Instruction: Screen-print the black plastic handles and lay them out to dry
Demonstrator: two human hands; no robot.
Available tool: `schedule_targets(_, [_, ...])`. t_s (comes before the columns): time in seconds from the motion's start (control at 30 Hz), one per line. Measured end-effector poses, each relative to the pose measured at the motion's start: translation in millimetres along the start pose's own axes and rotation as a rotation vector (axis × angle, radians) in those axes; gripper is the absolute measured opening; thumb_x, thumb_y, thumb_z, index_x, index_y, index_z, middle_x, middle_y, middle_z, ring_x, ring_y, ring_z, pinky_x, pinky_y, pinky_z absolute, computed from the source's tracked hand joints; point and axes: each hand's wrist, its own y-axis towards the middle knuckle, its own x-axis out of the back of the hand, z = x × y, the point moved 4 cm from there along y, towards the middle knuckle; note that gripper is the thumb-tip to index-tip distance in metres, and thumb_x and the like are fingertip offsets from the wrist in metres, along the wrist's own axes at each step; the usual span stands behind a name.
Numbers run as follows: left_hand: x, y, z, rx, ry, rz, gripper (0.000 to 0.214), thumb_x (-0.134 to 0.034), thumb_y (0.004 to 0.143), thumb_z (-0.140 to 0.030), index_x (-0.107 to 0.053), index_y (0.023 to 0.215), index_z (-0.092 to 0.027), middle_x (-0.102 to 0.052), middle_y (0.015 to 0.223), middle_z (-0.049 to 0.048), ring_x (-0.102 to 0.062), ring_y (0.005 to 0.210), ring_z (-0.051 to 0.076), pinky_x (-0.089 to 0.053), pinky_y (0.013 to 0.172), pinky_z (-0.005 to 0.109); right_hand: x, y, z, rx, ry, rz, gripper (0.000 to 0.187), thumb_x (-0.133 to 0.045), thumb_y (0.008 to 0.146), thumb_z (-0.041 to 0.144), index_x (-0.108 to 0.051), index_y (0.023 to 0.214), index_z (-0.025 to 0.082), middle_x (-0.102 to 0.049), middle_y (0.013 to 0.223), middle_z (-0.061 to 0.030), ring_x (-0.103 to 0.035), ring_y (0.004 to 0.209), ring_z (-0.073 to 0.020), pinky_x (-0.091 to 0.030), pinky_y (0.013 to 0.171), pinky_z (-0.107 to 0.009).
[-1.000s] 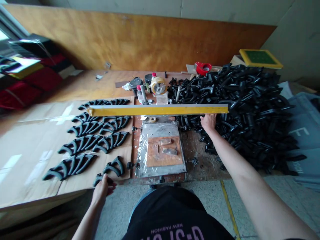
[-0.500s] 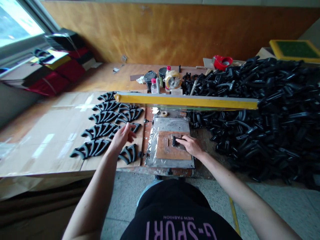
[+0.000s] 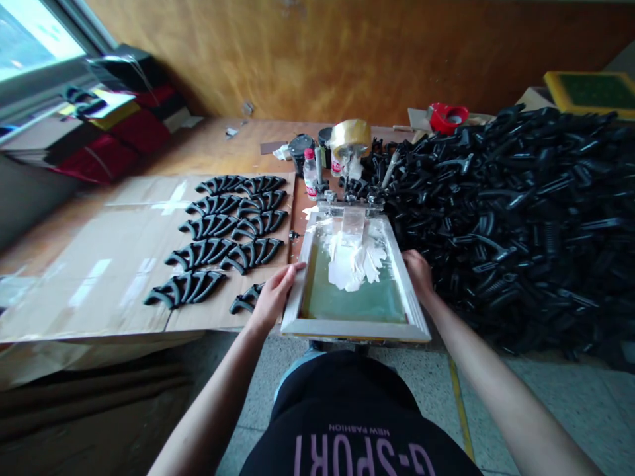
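A screen printing frame (image 3: pixel 354 328) lies lowered in front of me, its pale border around a green mesh (image 3: pixel 325 307). White ink (image 3: pixel 350 264) is smeared over the mesh's upper middle. My left hand (image 3: pixel 278 289) grips the left border, thumb near the top edge. On the opposite side my right hand (image 3: pixel 419 272) holds the right border, its fingers partly hidden by the frame. The plate beneath, with the small black part seen earlier, is covered. Rows of curved black plastic pieces (image 3: pixel 191 287) lie on cardboard at the left.
A big heap of black plastic parts (image 3: pixel 526 218) fills the right side. Behind the frame stand a red-capped bottle (image 3: pixel 310 175), a roll of tape (image 3: pixel 350 136) and a dark tub (image 3: pixel 300 151). A red tape dispenser (image 3: pixel 448 119) sits at the back. Cardboard (image 3: pixel 119 264) covers the left table.
The printing frame has swung down from its raised position over the plate. My right hand has left the small black part, and both hands have moved to the frame's sides.
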Motion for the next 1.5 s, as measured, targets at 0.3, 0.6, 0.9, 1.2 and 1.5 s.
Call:
schedule_targets(0.3, [-22.2, 11.6, 89.8, 0.163, 0.049, -0.020, 0.070, -0.065, 0.078, -0.045, -0.050, 0.141, -0.019, -0.071, 0.084, 0.0015, -0.064, 0.072, 0.015, -0.051, 0.067, 0.025, -24.9, 56.2, 97.8, 0.341, -0.229, 0.104, 0.018, -0.066, 0.085, 0.027, -0.065, 0.098, 0.014, -0.064, 0.100, -0.0123, -0.054, 0.100, -0.0270, -0.045, 0.083, -0.038])
schedule_targets(0.6, [-20.9, 11.7, 96.9, 0.193, 0.008, -0.039, 0.066, -0.067, 0.076, -0.047, -0.056, 0.135, -0.018, -0.071, 0.083, 0.0030, -0.066, 0.073, 0.018, -0.052, 0.066, 0.027, -20.7, -16.3, 100.5, 0.884, -0.109, 0.333, 0.011, -0.055, 0.087, 0.015, -0.061, 0.078, 0.018, -0.061, 0.077, -0.0050, -0.052, 0.081, -0.0185, -0.036, 0.064, -0.029])
schedule_targets(0.9, [-22.1, 10.8, 95.2, 0.177, 0.003, 0.022, 0.071, -0.061, 0.080, -0.052, -0.049, 0.140, -0.017, -0.069, 0.082, 0.0028, -0.064, 0.069, 0.016, -0.049, 0.062, 0.025, -27.8, -25.2, 98.5, 0.822, -0.087, 0.227, 0.010, -0.056, 0.089, 0.016, -0.066, 0.086, 0.017, -0.063, 0.080, -0.0048, -0.055, 0.083, -0.0192, -0.039, 0.063, -0.029])
schedule_targets(1.2, [4.2, 0.0, -3.0, 0.054, -0.053, -0.024, 0.064, -0.055, 0.083, -0.062, -0.061, 0.128, -0.018, -0.070, 0.090, 0.0057, -0.062, 0.076, 0.017, -0.048, 0.062, 0.024, 38.5, 106.8, 69.4, 0.227, -0.025, -0.090, 0.060, -0.066, 0.085, 0.045, -0.049, 0.140, 0.026, -0.060, 0.108, -0.0078, -0.059, 0.090, -0.0228, -0.048, 0.078, -0.034])
schedule_targets(1.5, [-7.5, 54.5, -113.7, -0.271, -0.489, -0.096, 0.047, -0.045, 0.090, -0.061, -0.063, 0.102, -0.019, -0.068, 0.084, 0.0061, -0.064, 0.073, 0.014, -0.050, 0.061, 0.024, -6.9, 52.9, -30.1, -0.122, 0.089, 0.030, 0.032, -0.055, 0.089, 0.046, -0.066, 0.084, 0.016, -0.066, 0.084, -0.0074, -0.059, 0.079, -0.0206, -0.047, 0.076, -0.033])
